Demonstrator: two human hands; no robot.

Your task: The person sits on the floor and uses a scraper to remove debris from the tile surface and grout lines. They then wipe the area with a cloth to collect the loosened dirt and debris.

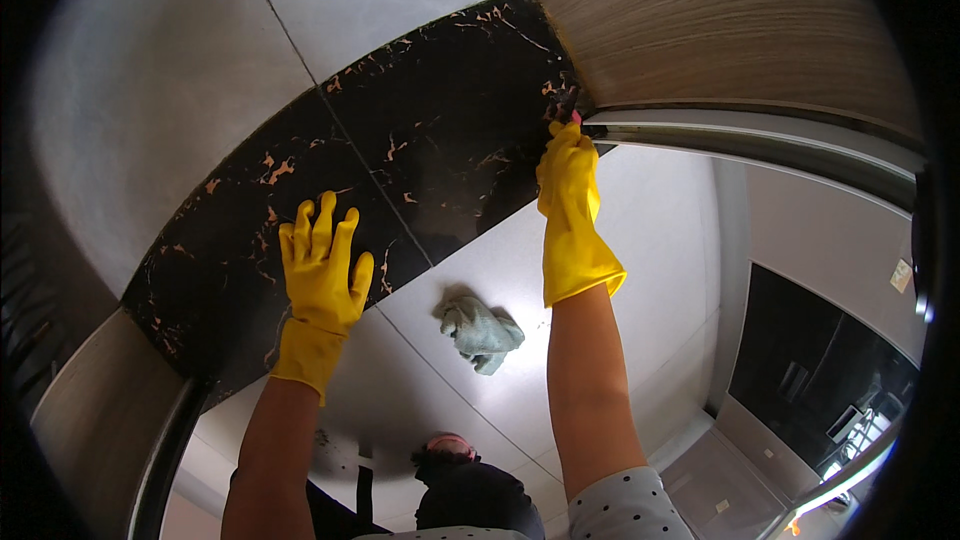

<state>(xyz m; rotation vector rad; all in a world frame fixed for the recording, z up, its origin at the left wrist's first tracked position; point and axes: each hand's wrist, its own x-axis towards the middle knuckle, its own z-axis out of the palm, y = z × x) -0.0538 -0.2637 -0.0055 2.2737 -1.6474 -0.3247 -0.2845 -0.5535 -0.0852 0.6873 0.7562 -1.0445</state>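
A yellow-gloved right hand (567, 168) closes its fingers around a small dark item (565, 103) with a pink part, at the far right corner of a dark stone strip (460, 170). What the item is cannot be told; the fingers hide much of it. The left hand (325, 275), gloved to match, lies palm down on the strip with its fingers spread, gripping nothing.

Between the forearms, a crumpled grey-green cloth (480, 332) rests on the white floor (650, 270), just beside the strip's near edge and touched by neither hand.

The work looks to be partway through, centred on that one corner. The strip's middle appears dark and glossy, but whether it has been gone over cannot be told. A brownish line remains along the seam by the right-hand wood panel (740, 30), and seems unfinished. Dark smudges (320, 445) mark the floor beside the left forearm.

Farther out, a metal track (740, 124) runs right from the corner, pale grey tiles (170, 90) stretch beyond the strip, and a glossy black panel (800, 340) stands at far right.
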